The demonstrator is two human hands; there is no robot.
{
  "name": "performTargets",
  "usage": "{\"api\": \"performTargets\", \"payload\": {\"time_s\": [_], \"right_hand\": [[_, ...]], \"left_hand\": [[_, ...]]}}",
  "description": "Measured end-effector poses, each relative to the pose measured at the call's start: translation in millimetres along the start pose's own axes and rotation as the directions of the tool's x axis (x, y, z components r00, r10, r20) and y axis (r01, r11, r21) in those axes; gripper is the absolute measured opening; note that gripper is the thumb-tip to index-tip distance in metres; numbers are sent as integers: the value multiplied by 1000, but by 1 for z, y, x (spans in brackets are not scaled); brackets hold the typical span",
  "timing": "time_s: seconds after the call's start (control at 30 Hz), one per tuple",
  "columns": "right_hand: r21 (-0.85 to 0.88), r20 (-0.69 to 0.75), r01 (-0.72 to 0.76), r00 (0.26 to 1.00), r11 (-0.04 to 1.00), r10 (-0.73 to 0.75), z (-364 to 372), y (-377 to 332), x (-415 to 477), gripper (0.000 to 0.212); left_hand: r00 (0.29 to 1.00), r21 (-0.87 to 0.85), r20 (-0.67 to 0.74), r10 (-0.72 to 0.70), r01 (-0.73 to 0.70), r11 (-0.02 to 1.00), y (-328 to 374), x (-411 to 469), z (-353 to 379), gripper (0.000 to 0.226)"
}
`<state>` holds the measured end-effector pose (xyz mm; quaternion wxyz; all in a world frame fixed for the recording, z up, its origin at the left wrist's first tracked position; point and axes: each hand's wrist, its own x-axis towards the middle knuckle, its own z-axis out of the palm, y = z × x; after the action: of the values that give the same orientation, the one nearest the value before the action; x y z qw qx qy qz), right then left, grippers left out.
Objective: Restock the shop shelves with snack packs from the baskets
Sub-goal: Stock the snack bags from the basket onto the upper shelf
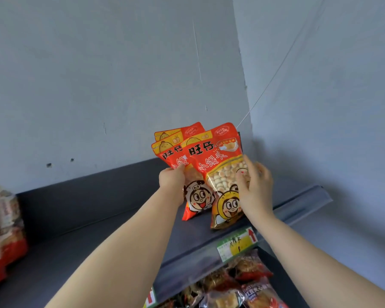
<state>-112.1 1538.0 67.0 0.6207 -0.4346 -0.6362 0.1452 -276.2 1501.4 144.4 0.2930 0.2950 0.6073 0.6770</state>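
- My left hand [171, 179] grips the left edge of the two rear red plastic snack packs [171, 150], with the thumb across their front and the fingers hidden behind.
- My right hand [257, 188] pinches the right edge of the front red-and-yellow plastic snack pack with a clear window [218, 174]. The thumb is on the window and the fingers are blurred behind.
- All three packs stand upright between my hands, long axis vertical, with their bases on the dark grey metal shelf [98, 218] near its right end.
- The front pack overlaps the rear ones and lies nearer my right hand, so I judge that hand should ease it back.
- A yellow-green price label [236, 243] sits on the shelf lip.
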Motion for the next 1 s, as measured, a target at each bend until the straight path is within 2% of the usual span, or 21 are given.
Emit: {"api": "performTargets", "payload": {"time_s": [0.03,0.1,0.17,0.23,0.33,0.47,0.7,0.77,0.83,0.9,0.93,0.97,1.0], "right_hand": [[-70,24,40,999,997,-39,0,-3,-9,52],[-200,97,145,987,969,-127,2,-6,-24,74],[-327,185,254,962,910,-202,7,-6,-34,92],[-422,272,293,944,858,-188,12,-8,-32,96],[-465,394,277,915,841,-84,18,-11,-18,97],[-482,477,266,879,835,-4,19,-9,-5,97],[-447,383,298,916,843,-120,11,-13,-19,87],[-430,379,289,918,855,-119,9,-18,-30,81],[-427,385,287,916,858,-114,5,-25,-44,74],[-429,390,297,913,853,-122,1,-33,-57,66],[-424,388,302,913,854,-130,-3,-38,-64,62],[-419,384,309,913,854,-142,-6,-42,-72,59],[-417,383,320,911,851,-155,-10,-46,-79,57]], "left_hand": [[1000,30,-4,-3,3,1000,0,2,0,20],[1000,63,-6,1,-1,998,-2,5,-1,24],[1000,81,-3,-4,4,997,-5,7,-1,28],[1000,94,-3,-12,13,996,-7,6,1,31],[1000,113,19,-11,9,994,-10,0,4,30],[999,153,16,-34,31,988,-11,-12,7,44],[1000,167,9,10,-12,986,2,-31,-17,33],[1000,169,11,18,-20,986,7,-39,-28,26],[999,188,14,35,-37,981,11,-49,-40,29],[995,239,64,71,-84,967,12,-60,-53,28],[989,290,111,94,-123,949,11,-66,-59,20],[979,353,162,125,-176,919,10,-74,-66,11],[963,422,215,162,-241,874,8,-79,-72,14]]}}
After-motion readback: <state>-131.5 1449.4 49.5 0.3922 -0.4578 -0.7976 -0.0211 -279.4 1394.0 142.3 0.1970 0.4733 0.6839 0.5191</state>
